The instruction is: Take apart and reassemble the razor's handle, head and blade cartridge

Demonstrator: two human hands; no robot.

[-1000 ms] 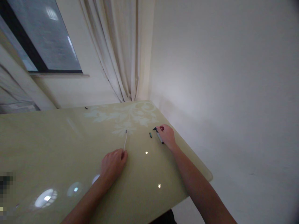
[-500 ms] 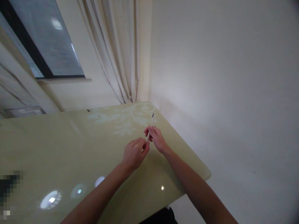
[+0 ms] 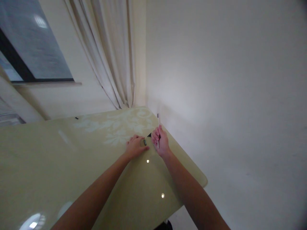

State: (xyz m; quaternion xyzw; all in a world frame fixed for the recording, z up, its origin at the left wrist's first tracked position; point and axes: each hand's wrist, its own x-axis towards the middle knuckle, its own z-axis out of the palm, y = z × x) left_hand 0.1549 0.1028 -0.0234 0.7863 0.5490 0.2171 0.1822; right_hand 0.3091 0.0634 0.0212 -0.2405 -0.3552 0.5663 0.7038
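My right hand [image 3: 160, 140] is wrapped round a thin white stick [image 3: 159, 119] with a dark tip, which stands nearly upright above the table's right part. My left hand [image 3: 136, 147] rests on the green tabletop [image 3: 96, 159], its thumb and fingers apart. Between its thumb and fingertips lies a small dark rectangular piece [image 3: 145, 142]. A black object [image 3: 149, 135], too small to make out, lies just left of my right hand.
Another small black piece [image 3: 76, 118] lies near the table's far edge. Behind the table hang pale curtains [image 3: 112, 57] beside a dark-framed window [image 3: 31, 41]. A white wall [image 3: 227, 95] runs along the right side.
My hands have moved apart, and my left hand has let go of the stick's lower end and opened on the table. The small dark rectangular piece now shows. The view has shifted right.
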